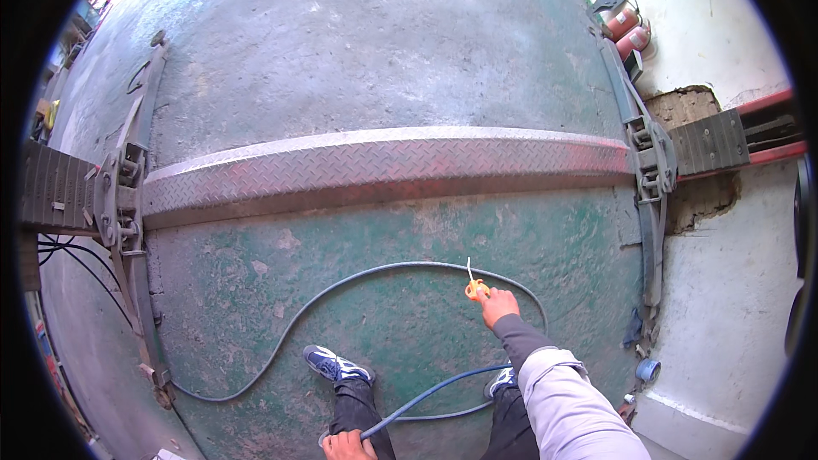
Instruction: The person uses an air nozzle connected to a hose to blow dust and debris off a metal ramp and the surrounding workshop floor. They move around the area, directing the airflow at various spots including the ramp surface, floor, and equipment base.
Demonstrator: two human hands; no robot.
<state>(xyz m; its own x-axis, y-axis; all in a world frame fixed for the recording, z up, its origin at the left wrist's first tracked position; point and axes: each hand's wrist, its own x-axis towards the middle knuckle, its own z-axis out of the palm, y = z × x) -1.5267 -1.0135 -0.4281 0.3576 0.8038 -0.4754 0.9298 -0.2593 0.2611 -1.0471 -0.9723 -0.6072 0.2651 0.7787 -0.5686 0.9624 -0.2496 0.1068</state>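
Observation:
My left hand (348,445), low in the view, is closed around a blue-grey hose (426,392). What sits at the hose's end there is hidden by the fingers and the lower edge. Stretched forward over the green floor, my right hand (498,303) pinches a small orange ring-shaped spool (476,289) with a thin white strip standing up from it. Behind the spool, the hose lies in a wide curve across the floor. It passes near my right shoe (499,382) and runs off past my left shoe (336,365) to the left.
A metal tread-plate cover (383,166) crosses the floor between two lift posts with folded arms, the left arm (128,196) and the right arm (649,162). Red fire extinguishers (629,32) stand at the far right. A blue roll (648,370) lies by the right wall.

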